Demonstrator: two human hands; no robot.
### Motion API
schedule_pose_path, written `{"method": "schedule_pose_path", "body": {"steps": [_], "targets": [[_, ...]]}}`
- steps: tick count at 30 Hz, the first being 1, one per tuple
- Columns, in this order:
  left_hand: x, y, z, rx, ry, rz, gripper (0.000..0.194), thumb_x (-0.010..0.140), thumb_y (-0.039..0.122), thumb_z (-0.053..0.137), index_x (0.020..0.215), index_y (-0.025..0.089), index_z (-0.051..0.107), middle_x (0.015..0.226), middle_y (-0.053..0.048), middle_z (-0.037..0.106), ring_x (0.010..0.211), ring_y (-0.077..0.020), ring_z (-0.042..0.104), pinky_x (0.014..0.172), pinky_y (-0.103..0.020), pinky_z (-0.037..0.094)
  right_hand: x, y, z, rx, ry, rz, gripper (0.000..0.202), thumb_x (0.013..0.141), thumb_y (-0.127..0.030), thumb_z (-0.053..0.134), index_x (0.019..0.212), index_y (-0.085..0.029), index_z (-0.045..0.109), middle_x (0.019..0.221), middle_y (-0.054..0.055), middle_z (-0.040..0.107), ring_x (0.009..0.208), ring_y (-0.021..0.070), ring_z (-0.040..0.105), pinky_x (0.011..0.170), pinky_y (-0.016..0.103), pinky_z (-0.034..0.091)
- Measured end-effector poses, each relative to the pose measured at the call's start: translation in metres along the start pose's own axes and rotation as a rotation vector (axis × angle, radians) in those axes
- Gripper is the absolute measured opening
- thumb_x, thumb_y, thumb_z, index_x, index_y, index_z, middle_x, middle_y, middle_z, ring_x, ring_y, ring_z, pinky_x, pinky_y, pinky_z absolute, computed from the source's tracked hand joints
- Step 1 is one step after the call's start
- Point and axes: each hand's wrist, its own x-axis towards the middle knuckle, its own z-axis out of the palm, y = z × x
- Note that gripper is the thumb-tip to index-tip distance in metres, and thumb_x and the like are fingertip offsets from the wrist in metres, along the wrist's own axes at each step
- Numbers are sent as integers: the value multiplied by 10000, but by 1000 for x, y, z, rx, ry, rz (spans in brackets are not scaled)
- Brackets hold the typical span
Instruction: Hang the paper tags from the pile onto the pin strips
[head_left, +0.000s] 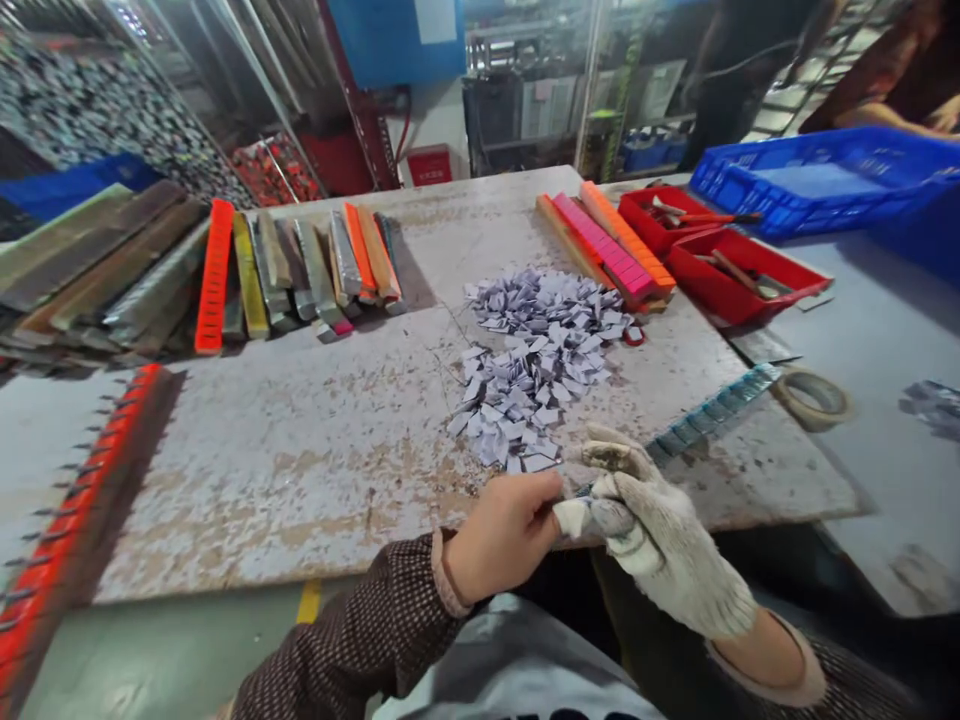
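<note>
I had the left hand [504,532] and gloved right hand [664,540] curled together, probably for fine control, any grip too hidden to tell, with the chips [536,375] heaped just beyond, seemingly for easy reach, and the teal strip [712,412] just past the right.

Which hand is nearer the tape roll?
Right. The gloved right hand is apart from the tape roll, to its left and nearer the wearer; the bare left hand is farther left.
</note>
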Motion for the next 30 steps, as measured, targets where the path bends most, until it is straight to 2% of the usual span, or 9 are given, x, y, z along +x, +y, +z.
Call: {"method": "schedule_pose_path", "body": {"steps": [3, 5, 8, 11, 13, 16, 23, 26, 30], "targets": [[-11, -9, 15, 140, 117, 115, 339, 951, 231, 553, 655, 202, 391, 638, 30, 461, 614, -130, 427, 590, -260, 296, -12, 3, -5, -81, -38, -6, 153, 995, -176, 526, 906, -240, 632, 1364, 130, 630, 1259, 256, 641, 830, 331, 661], [-22, -16, 18, 212, 183, 140, 309, 977, 280, 566, 695, 203, 465, 685, 6, 537, 660, -155, 493, 618, -268, 343, -21, 8, -7, -136, -12, -8, 165, 994, -136, 502, 948, -242, 620, 1427, 137, 581, 1194, 232, 673, 800, 324, 657], [-44, -28, 15, 281, 269, 108, 203, 970, 386, 631, 917, 192, 602, 886, -55, 658, 824, -216, 597, 725, -310, 452, -29, 16, -5, -276, 42, -42, 170, 976, -125, 512, 870, -238, 581, 1350, 133, 622, 1203, 256, 659, 884, 411, 635], [-64, -43, 16, 373, 243, 80, 426, 878, 464, 764, 1151, 177, 606, 1051, -96, 676, 966, -281, 622, 824, -389, 518, -31, 18, 0, -469, 22, -141, 124, 936, -159, 603, 839, -227, 565, 1204, 120, 687, 1309, 333, 584, 1037, 551, 546], [-72, -54, 20, 442, 187, 75, 503, 834, 366, 826, 1228, 173, 580, 1108, -102, 674, 1002, -298, 624, 857, -426, 541, -29, 15, 3, -580, -14, -191, 77, 928, -172, 629, 879, -211, 586, 1188, 126, 691, 1326, 345, 565, 1106, 583, 485], [-73, -70, 28, 498, 161, 93, 497, 797, 228, 850, 1207, 172, 576, 1106, -92, 680, 992, -296, 633, 864, -447, 563, -23, 11, 6, -690, -62, -205, 33, 941, -168, 610, 919, -192, 614, 1197, 123, 690, 1309, 328, 576, 1151, 565, 447], [-69, -87, 36, 446, 203, 160, 436, 744, 235, 892, 1064, 161, 606, 1004, -80, 677, 912, -293, 637, 790, -459, 591, -9, 2, 6, -793, -227, -149, 145, 949, -163, 536, 883, -162, 665, 1079, 129, 706, 1231, 326, 610, 1106, 550, 476], [-70, -90, 37, 423, 210, 150, 427, 728, 228, 897, 1037, 163, 610, 991, -75, 674, 902, -292, 631, 783, -464, 593, -9, -2, 14, -826, -235, -131, 152, 951, -154, 535, 907, -152, 681, 1072, 124, 713, 1233, 327, 609, 1129, 570, 452], [-68, -90, 36, 427, 221, 160, 375, 764, 218, 854, 1045, 178, 609, 989, -62, 675, 883, -276, 633, 765, -445, 588, -11, 9, 27, -780, -216, -125, 166, 947, -122, 520, 901, -159, 675, 1072, 123, 702, 1209, 305, 623, 1131, 566, 467]]}}
